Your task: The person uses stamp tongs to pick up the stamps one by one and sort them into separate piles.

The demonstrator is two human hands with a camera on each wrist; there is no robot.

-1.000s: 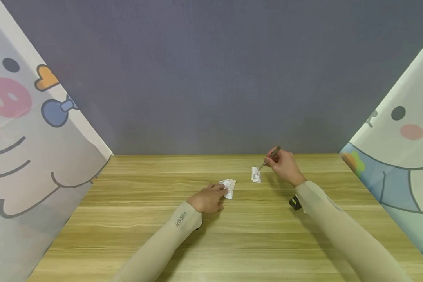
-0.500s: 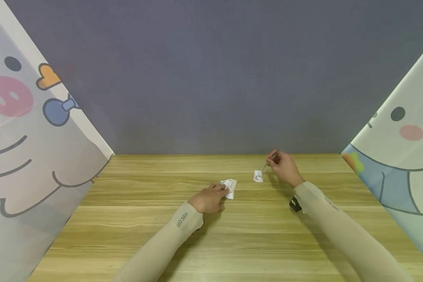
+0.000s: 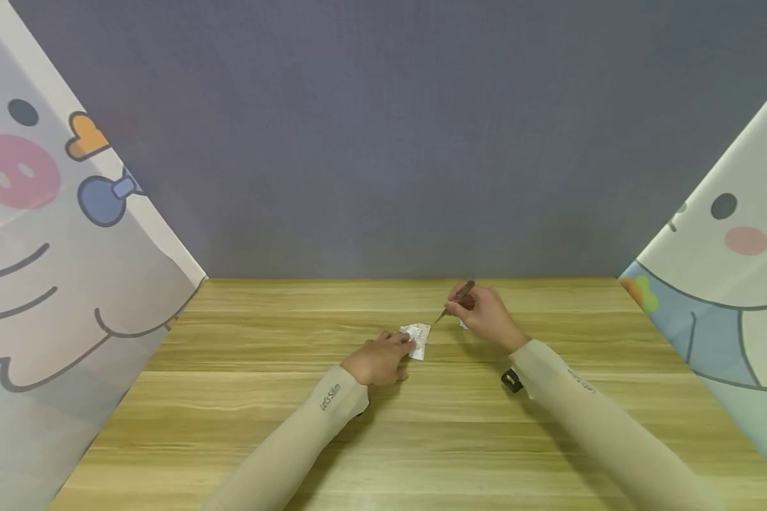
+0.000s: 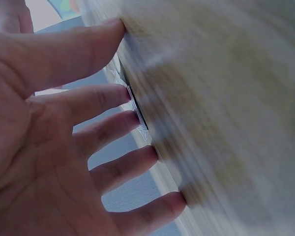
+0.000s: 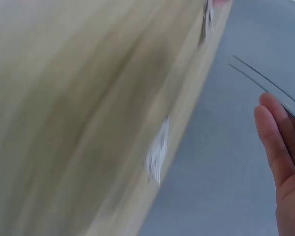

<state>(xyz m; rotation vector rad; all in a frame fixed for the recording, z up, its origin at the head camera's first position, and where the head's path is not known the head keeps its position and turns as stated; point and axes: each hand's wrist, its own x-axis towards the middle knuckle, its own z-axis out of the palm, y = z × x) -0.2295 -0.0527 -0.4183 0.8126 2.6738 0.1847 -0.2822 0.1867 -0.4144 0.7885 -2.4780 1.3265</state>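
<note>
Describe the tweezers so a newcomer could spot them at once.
Over the wooden table, near its far edge, find the right hand. It pinches the tweezers, tips slanting down toward the papers the left hand touches. Unlike those white papers, they are slim and two-pronged.

Even, moderate light filled the head view, which was fairly sharp, with soft shadows beside both sleeves [image 3: 281, 443] on the table [image 3: 434, 440] and a dim grey wall [image 3: 383, 142] behind. In the left wrist view the left hand [image 4: 51, 132] looked clearer than the table, which blurred into streaks. A pale haze dulled the right wrist view, where the paper slips [image 5: 158, 153] were smeared.
</note>
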